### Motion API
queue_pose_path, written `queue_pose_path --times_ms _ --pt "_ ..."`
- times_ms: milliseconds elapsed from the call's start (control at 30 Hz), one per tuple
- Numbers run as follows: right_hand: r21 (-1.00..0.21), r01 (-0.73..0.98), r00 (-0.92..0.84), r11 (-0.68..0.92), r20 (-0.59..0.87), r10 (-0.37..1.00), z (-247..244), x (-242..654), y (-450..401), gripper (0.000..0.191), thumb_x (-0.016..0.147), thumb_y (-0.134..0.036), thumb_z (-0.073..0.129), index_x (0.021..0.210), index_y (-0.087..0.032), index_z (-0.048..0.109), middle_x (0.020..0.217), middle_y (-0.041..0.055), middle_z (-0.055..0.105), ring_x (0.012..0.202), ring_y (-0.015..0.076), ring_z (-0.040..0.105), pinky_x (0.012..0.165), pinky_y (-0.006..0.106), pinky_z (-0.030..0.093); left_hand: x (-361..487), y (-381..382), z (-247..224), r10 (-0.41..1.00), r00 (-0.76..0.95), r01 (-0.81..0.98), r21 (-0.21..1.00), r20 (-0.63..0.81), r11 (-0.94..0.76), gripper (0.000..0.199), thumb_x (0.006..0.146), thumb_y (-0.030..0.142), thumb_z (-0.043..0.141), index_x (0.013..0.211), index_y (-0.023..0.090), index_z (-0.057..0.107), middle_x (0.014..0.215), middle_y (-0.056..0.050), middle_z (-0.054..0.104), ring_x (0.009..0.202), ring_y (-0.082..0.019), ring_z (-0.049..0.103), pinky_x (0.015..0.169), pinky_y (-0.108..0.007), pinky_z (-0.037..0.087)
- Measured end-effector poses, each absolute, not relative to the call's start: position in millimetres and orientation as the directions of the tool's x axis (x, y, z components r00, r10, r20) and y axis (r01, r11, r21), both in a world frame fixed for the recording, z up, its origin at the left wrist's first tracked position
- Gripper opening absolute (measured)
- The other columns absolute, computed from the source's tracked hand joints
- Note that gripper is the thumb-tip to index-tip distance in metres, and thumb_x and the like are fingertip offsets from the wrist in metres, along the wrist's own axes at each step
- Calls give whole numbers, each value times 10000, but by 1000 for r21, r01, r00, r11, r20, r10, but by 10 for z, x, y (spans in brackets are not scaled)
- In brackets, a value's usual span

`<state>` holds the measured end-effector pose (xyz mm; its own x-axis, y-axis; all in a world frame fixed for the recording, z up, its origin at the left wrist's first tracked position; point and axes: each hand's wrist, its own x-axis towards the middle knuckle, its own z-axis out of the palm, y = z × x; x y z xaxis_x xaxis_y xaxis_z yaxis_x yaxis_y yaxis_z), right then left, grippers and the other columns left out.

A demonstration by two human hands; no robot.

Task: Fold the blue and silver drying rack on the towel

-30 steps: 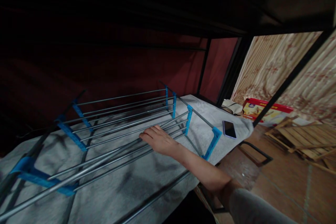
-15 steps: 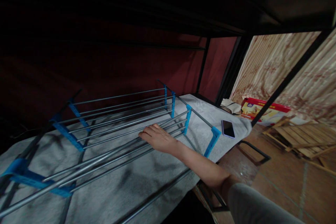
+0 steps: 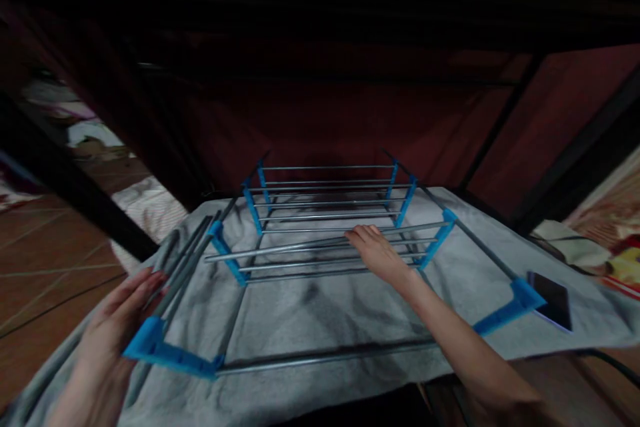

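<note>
Blue/grey metal rack [image 3: 325, 215] lies on grey cloth [image 3: 300, 333], betw. & beyond both hands, its near rail [image 3: 325, 358] on the wearer's side of the R hand [image 3: 375, 253]. R hand is closed over a bar [image 3: 280, 249], fingers curled down on it; bar runs at a slant from there toward the L, crossing the rack's own rods, prob. held there so it doesn't roll or slip. L hand [image 3: 117, 317] is at the side tubes [image 3: 185, 273], just behind the blue corner piece [image 3: 173, 353], fingers bent toward them, prob. to steady that side; can't tell if it's gripping, as fingertips are blurred & partly out of sight. Phone [image 3: 556, 303] lies to the R of the R forearm, its edge partly behind the R corner piece [image 3: 515, 310], prob. just set aside. Far R, past the phone, a red/yellow box [image 3: 631, 263] is cut off by the frame edge. Tiled floor [image 3: 30, 240] beyond L hand, w/ pale striped cloth [image 3: 150, 207]; items further back too dark to ID. Bar's far end, past R hand, hard to tell from rack rods.
</note>
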<state>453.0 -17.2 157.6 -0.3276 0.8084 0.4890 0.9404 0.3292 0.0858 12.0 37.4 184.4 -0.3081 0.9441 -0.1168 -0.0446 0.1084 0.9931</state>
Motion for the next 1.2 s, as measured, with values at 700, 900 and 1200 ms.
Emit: queue_pose_path --times_ms 700,900,1200 --pt "166 940 -340 297 492 802 1507 4621 0 417 927 -43 440 1280 -174 620 1091 111 635 985 231 567 912 360 441 399 1031 2050 983 170 -238 964 -77 116 462 768 200 778 1222 205 691 1198 -83 705 920 -180 704 822 -284 626" --pt "145 939 -342 312 483 806 1516 4632 8 407 944 -57 424 1279 -176 624 1078 108 638 982 232 571 915 366 440 380 1189 2304 920 385 92 995 -69 36 602 675 216 829 1260 263 696 1048 -54 716 851 -182 664 760 -292 606" --pt "124 942 -330 311 496 804 1514 4643 3 377 972 -100 428 1286 -180 622 1069 111 647 970 240 582 911 387 457 423 1476 2317 839 513 523 841 -179 -140 325 599 437 866 812 202 793 696 -23 681 631 -155 587 588 -236 510"
